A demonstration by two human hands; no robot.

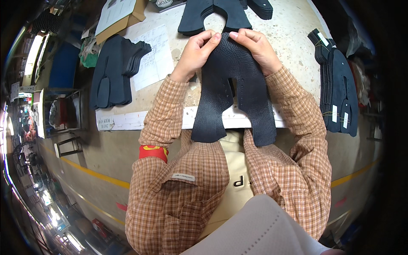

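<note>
A black grained leather piece (225,70), with two legs and a slot between them, hangs from both my hands over the table's front edge. My left hand (197,53) pinches its far edge, thumb on top. Close beside it, my right hand (257,49) grips the same edge with its thumb on the leather. Both hands' fingers are partly hidden behind the piece. The two legs drape down toward my lap. Just beyond my hands lies a stack of similar dark leather pieces (193,19), curved around an opening.
On the speckled table (293,55) lie a handwritten paper sheet (151,55) and a stack of dark cut pieces (112,74) at left. Tied, tagged bundles (335,89) rest at the right edge. A cardboard box (119,19) stands at the far left.
</note>
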